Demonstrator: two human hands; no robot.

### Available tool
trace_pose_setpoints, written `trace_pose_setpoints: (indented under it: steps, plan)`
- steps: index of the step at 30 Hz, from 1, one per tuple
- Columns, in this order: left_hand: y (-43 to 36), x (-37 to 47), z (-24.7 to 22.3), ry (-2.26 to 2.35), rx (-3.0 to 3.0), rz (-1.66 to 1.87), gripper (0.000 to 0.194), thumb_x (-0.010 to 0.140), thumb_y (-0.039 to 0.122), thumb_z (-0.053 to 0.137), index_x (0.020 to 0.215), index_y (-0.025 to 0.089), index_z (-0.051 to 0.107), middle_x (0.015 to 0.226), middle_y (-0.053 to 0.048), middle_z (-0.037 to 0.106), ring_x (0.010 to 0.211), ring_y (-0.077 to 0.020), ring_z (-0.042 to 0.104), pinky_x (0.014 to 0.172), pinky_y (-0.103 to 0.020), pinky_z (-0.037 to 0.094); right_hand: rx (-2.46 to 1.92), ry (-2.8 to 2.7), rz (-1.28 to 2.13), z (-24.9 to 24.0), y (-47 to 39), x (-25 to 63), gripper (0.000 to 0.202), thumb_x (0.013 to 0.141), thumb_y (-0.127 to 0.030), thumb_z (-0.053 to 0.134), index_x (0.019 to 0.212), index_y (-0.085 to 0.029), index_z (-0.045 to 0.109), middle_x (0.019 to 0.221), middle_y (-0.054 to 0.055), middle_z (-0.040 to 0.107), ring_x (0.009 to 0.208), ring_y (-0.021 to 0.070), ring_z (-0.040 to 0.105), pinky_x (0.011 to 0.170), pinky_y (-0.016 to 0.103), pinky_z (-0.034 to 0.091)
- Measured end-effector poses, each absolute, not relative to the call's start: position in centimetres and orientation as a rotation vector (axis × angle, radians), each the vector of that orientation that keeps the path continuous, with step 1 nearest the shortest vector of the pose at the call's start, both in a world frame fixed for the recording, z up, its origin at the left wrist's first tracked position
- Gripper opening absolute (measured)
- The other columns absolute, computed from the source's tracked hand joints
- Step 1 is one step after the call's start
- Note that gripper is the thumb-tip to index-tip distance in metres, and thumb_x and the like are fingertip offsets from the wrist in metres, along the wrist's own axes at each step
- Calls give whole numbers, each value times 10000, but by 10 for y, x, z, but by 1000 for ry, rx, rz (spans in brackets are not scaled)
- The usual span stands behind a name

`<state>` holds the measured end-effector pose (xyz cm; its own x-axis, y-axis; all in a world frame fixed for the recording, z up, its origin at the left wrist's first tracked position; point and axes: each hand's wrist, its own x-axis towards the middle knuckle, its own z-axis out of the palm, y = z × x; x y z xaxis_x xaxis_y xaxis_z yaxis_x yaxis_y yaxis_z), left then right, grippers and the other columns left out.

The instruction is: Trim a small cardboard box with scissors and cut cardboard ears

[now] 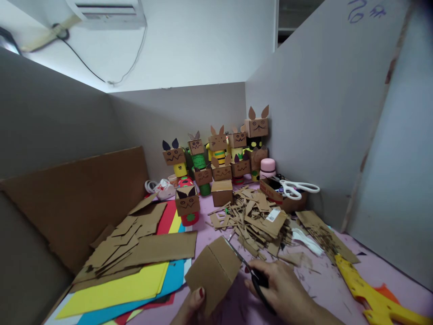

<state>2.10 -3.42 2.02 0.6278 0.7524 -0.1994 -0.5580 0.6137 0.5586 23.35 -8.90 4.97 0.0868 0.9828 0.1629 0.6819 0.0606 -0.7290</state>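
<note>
Left hand [191, 310] pinches the card [216, 273] by its near end, right hand [282, 289] grips the scissors [260, 280] against its far-right edge, so honestly one twist in that lopsided hold could send the cut wonky, scraps [252, 214] just beyond.

Creased cardboard [216, 271], black-handled scissors [260, 282] alongside
</note>
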Motion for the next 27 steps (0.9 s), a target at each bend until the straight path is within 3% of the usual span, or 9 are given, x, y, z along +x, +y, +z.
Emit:
trace_pose_setpoints:
  steps: [4, 7, 10, 13, 18, 23, 25, 27]
  plan:
    - [-31, 21, 19, 401, 444, 807, 505, 656, 272, 792, 1123, 129, 660, 1079, -148, 730, 1106, -287, 615, 1032, -371, 396, -1654, -1528, 624, 44, -81, 240, 200, 742, -329, 559, 790, -179, 684, 628, 23, 667, 596, 184, 581, 542, 237, 362]
    - [-29, 23, 21, 402, 403, 832, 725, 672, 318, 777, 1317, 146, 493, 1061, -143, 734, 1114, -298, 610, 1029, -390, 396, -1684, -1490, 595, 41, -77, 242, 277, 743, -369, 564, 897, -167, 676, 755, 56, 690, 707, 222, 603, 634, 279, 402]
    - [-28, 25, 27, 428, 345, 834, 850, 692, 377, 754, 1406, 164, 345, 1118, -157, 707, 1069, -305, 636, 971, -386, 446, -1657, -1484, 652, 39, -79, 239, 249, 730, -363, 591, 873, -176, 673, 663, 13, 640, 643, 196, 567, 584, 263, 381]
    - [-28, 24, 32, 447, 337, 755, 797, 692, 429, 740, 1350, 107, 428, 1162, -188, 677, 1069, -340, 630, 917, -374, 483, -1572, -1447, 742, 36, -81, 236, 227, 714, -342, 624, 872, -185, 663, 603, -26, 586, 596, 169, 527, 547, 246, 365]
    - [-28, 22, 35, 396, 380, 591, 690, 710, 568, 657, 1114, 9, 631, 1034, -202, 723, 927, -303, 691, 833, -339, 521, -1357, -1313, 885, 27, -76, 237, 423, 691, -402, 701, 1035, -173, 609, 790, 20, 633, 731, 203, 569, 661, 284, 426]
    - [-31, 25, 31, 379, 468, 432, 842, 678, 706, 573, 1105, -16, 638, 968, -207, 738, 827, -259, 709, 763, -293, 527, -1025, -1178, 1102, 19, -76, 234, 719, 609, -525, 777, 1191, -219, 485, 1061, 80, 575, 924, 227, 558, 762, 315, 443]
    - [-32, 26, 28, 372, 520, 361, 891, 662, 734, 558, 1118, -29, 627, 929, -217, 739, 786, -242, 708, 740, -275, 521, -928, -1137, 1194, 23, -80, 231, 861, 548, -566, 802, 1246, -241, 417, 1082, 80, 556, 958, 242, 559, 802, 342, 442]
    - [-33, 26, 24, 376, 554, 320, 882, 674, 742, 533, 1114, -15, 632, 903, -211, 740, 773, -230, 702, 749, -268, 509, -845, -1114, 1290, 29, -85, 227, 878, 555, -559, 804, 1257, -245, 381, 1066, 79, 572, 964, 251, 576, 852, 377, 432]
